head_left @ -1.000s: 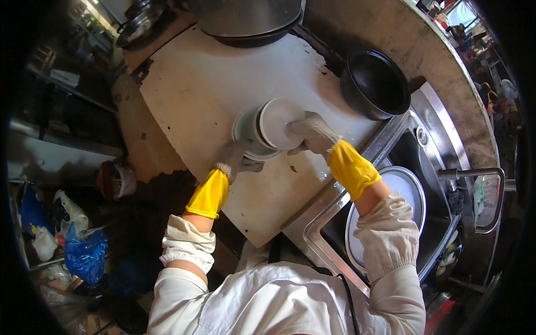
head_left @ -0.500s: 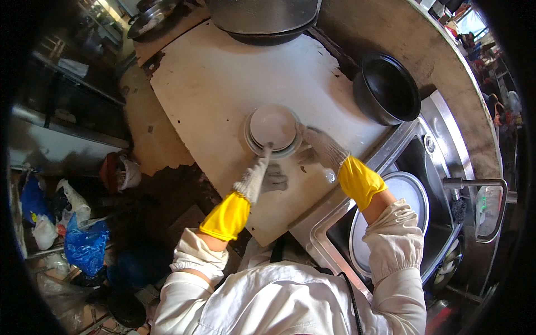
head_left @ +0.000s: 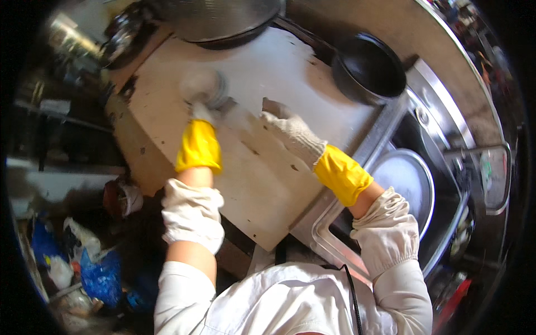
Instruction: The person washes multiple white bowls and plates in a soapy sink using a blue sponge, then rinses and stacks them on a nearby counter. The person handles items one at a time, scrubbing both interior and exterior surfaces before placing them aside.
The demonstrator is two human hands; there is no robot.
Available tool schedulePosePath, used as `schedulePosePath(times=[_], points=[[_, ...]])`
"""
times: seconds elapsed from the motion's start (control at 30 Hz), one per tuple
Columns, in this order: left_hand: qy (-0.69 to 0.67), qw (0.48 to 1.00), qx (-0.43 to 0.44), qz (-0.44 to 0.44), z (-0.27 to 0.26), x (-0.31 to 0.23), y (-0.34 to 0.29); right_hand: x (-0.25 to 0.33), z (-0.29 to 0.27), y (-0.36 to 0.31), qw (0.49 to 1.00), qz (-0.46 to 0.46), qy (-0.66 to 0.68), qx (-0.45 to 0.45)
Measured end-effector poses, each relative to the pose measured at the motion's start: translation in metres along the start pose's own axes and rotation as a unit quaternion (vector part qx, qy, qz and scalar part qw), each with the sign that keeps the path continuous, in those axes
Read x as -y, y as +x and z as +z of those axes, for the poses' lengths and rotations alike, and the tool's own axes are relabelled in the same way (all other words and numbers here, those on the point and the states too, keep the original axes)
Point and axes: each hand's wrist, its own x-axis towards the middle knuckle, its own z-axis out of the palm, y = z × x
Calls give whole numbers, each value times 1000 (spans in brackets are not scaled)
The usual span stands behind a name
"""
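My left hand (head_left: 205,109), in a knitted glove with a yellow cuff, grips the near edge of a small stack of white dishes (head_left: 202,85). Motion blurs both the hand and the stack, at the left part of the pale board (head_left: 251,178). Whether the stack touches the board I cannot tell. My right hand (head_left: 285,121), gloved the same way, is open over the middle of the board, its greyish fingertips pointing left and holding nothing.
A large metal pot (head_left: 220,17) stands at the far edge, and a black pot (head_left: 371,70) at the far right. Beside my right arm is a steel sink (head_left: 329,223) with a round lid-like disc (head_left: 402,173) and a faucet (head_left: 474,149). Plastic bags (head_left: 100,276) lie at lower left.
My left hand has carried the stack of dishes left and away from me. My right hand has come off the stack's right side. The view has shifted slightly.
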Motion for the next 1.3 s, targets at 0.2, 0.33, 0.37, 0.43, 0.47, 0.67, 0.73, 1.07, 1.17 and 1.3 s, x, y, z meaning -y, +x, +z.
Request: schedulePosePath(times=[0.2,0.33,0.37,0.43,0.47,0.67,0.73,1.07,1.17,1.3], points=[[110,992,12,-54,13,-51,54,-20,-166,-131,966,-6,75,-246],[223,973,-55,3,25,-29,28,-69,-267,-255,859,122,-71,-493],[276,961,-8,3,32,-20,10,-90,-283,-286,807,198,-149,-536],[381,924,26,10,49,12,-36,-145,-301,-348,767,320,-191,-522],[426,900,88,31,64,32,-59,-175,-305,-376,757,334,-203,-524],[505,764,397,-52,151,183,-198,-342,-299,-421,764,188,-526,-324],[539,710,439,-114,162,250,-231,-365,-296,-413,771,223,-541,-249],[848,437,299,-16,85,501,-254,-353,-280,-402,802,300,-510,-81],[883,337,325,-17,39,532,-199,-323,-274,-413,809,283,-507,-91],[851,-62,500,145,2,554,-141,-262,-276,-444,870,260,-395,-139]])
